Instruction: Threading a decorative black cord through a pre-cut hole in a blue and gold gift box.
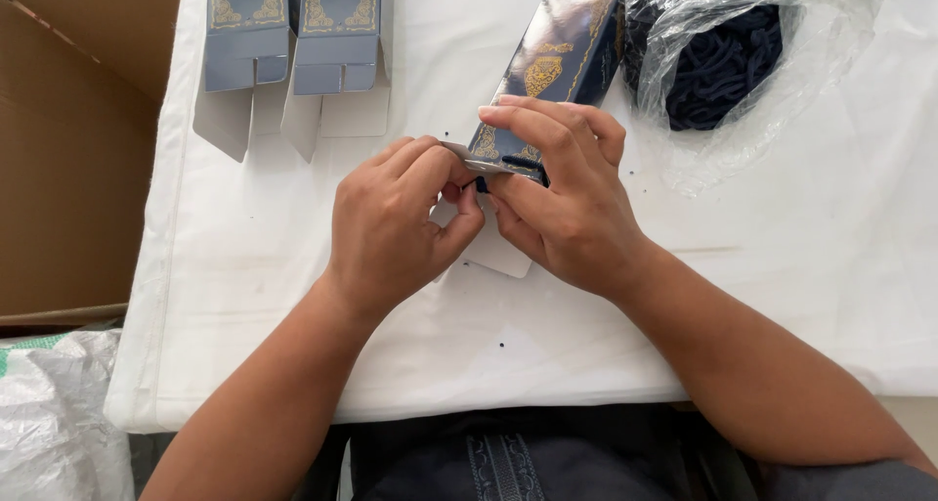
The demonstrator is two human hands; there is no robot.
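Holding the near end of a dark blue carton (559, 56) with gold ornament, both hands meet at the middle of the white worktop (782, 266). The left hand (396, 227) has its grip closed, thumb and forefinger pinching a small pale flap (467, 155) of the carton. The right hand (562, 203) has its grip closed around the carton's end, with the fingers laid flat over the top. The opening of the carton is hidden behind the fingers, so I cannot tell what is inside. The carton runs from the hands toward 1 o'clock, and its far end touches a clear plastic bag (782, 61).

This bag lies at 2 o'clock, cut off by the top edge; it contains something dark blue (728, 66), hard to make out through the wrinkled plastic. At 11 o'clock two grey-blue cartons (293, 32) lie side by side, with open flaps and cut off at the top. At 9 o'clock a brown cardboard box (68, 149) stands beside the worktop. At 7 o'clock a white sack (54, 423) is partly seen.
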